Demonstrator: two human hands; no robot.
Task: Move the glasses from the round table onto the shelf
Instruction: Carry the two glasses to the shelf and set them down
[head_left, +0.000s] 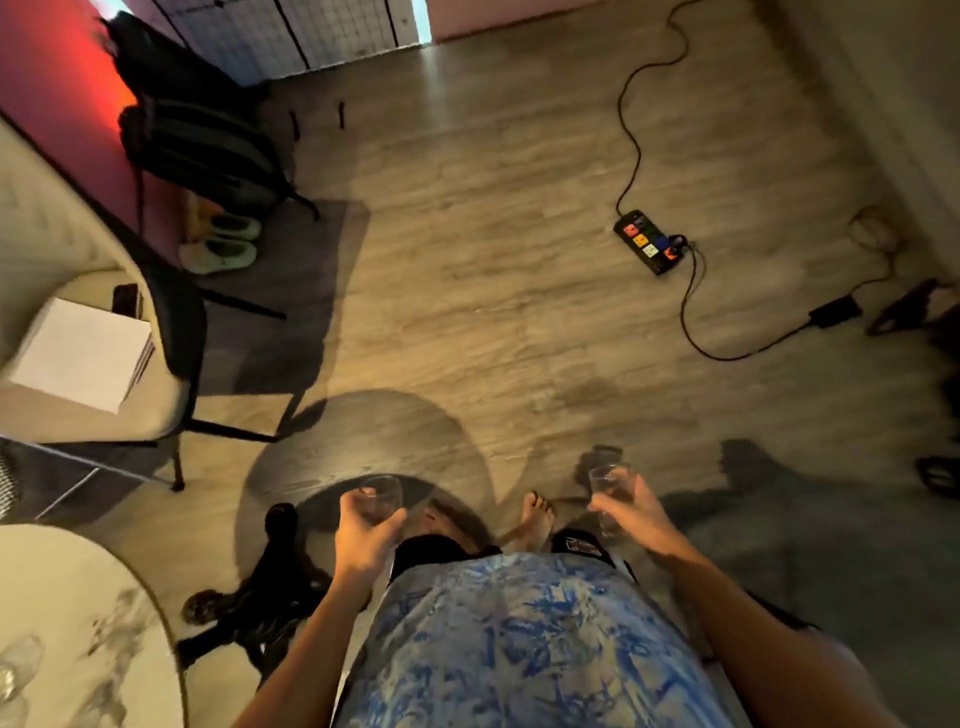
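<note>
I look straight down at the wooden floor. My left hand (363, 530) grips a small clear glass (382, 496) held upright in front of my body. My right hand (631, 512) grips a second clear glass (608, 486), also upright, over the floor to the right. The round marble table (78, 597) fills the bottom left corner, with more clear glasses (21, 660) blurred at its left edge. No shelf is in view.
A chair (171, 332) carrying a white box (83, 353) stands at the left. A power strip (649, 241) with its cables lies on the floor at the upper right. Shoes (223, 244) and a black backpack (197, 150) sit at the upper left. The table's dark legs (260, 613) spread beside my left arm.
</note>
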